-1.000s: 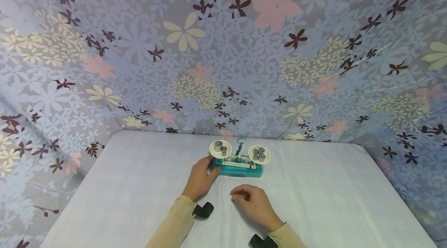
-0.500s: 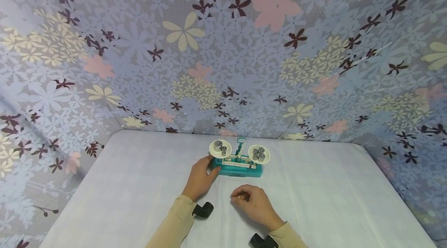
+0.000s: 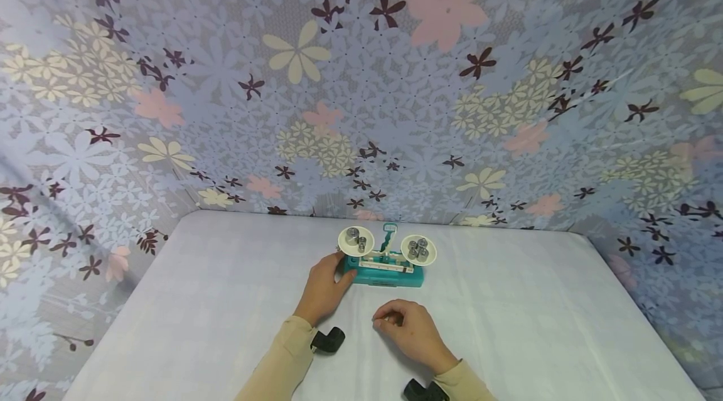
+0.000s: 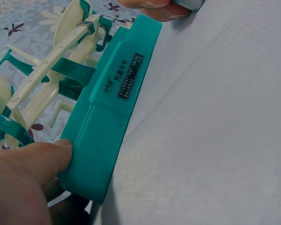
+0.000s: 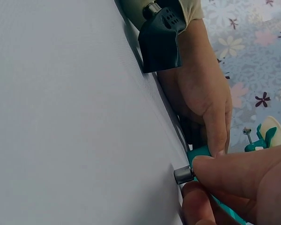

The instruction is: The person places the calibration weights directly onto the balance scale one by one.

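Note:
A green and cream tray balance [image 3: 384, 277] stands on the white-covered table, its base labelled "STUDENT TRAY BALANCE". My left hand [image 3: 324, 285] grips the base at its left end, thumb on the front side and fingers behind. The left pan [image 3: 346, 248] bears a large metal weight [image 3: 353, 235] and smaller ones; several similar weights [image 3: 422, 252] sit in the right pan [image 3: 432, 256]. In front of the balance, my right hand [image 3: 412, 330] pinches a small cylindrical metal weight [image 5: 183, 175] between thumb and fingers, just above the cloth. In the head view, the fingers mostly hide it.
The white cloth [image 3: 542, 313] spreads out on both sides of the balance. A flower-patterned backdrop [image 3: 361, 106] rises behind the table and along its sides. Black wrist cameras [image 3: 329, 340] are strapped to both forearms.
The right hand's fingertips have shifted very slightly, so the pinched weight shows less in the head view. The left hand and the balance have stayed in place.

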`<action>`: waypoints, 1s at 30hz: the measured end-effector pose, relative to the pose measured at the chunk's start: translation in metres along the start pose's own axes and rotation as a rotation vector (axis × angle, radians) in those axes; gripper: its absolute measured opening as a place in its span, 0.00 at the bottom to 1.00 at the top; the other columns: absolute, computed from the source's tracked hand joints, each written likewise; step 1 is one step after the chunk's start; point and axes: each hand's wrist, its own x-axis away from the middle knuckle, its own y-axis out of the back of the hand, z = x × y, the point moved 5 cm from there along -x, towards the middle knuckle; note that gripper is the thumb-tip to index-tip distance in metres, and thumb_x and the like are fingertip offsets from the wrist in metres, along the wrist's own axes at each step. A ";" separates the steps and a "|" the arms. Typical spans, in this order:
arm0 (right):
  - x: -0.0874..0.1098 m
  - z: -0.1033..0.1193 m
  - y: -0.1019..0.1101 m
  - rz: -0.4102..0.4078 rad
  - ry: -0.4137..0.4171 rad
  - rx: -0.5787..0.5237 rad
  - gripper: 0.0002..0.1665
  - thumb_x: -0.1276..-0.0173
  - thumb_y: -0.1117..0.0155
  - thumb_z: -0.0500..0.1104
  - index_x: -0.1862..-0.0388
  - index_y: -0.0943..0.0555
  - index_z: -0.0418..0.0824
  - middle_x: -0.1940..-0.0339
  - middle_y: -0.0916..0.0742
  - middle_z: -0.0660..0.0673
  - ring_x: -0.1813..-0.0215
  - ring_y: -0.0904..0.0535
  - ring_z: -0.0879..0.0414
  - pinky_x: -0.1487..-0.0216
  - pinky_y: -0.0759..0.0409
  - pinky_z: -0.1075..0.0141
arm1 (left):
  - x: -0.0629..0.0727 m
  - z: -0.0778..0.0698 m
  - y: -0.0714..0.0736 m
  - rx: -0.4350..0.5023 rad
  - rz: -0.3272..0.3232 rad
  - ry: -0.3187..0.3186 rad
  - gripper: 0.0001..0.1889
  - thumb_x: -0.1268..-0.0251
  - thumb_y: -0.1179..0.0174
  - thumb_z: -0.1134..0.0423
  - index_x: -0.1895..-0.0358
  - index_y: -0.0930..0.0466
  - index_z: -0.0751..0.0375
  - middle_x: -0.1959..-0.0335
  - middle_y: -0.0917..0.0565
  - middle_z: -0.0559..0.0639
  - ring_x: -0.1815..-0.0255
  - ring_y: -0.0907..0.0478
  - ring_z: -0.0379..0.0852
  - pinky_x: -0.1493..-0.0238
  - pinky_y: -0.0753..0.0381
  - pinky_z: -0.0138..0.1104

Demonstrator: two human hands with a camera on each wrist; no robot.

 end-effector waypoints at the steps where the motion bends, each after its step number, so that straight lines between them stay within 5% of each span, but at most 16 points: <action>1: 0.000 0.000 0.000 0.000 -0.001 0.000 0.02 0.37 0.26 0.43 0.66 0.12 0.48 0.73 0.16 0.59 0.70 0.24 0.66 0.68 0.23 0.70 | 0.000 0.000 0.000 -0.001 -0.001 -0.001 0.28 0.27 0.40 0.54 0.31 0.29 0.68 0.34 0.24 0.62 0.32 0.28 0.58 0.29 0.29 0.50; 30: -0.001 0.002 0.001 -0.042 -0.022 -0.080 0.03 0.36 0.27 0.41 0.65 0.12 0.43 0.69 0.13 0.55 0.69 0.22 0.63 0.66 0.22 0.70 | 0.000 0.000 0.001 0.008 -0.010 -0.012 0.29 0.26 0.41 0.54 0.31 0.30 0.70 0.35 0.24 0.64 0.32 0.28 0.59 0.30 0.29 0.50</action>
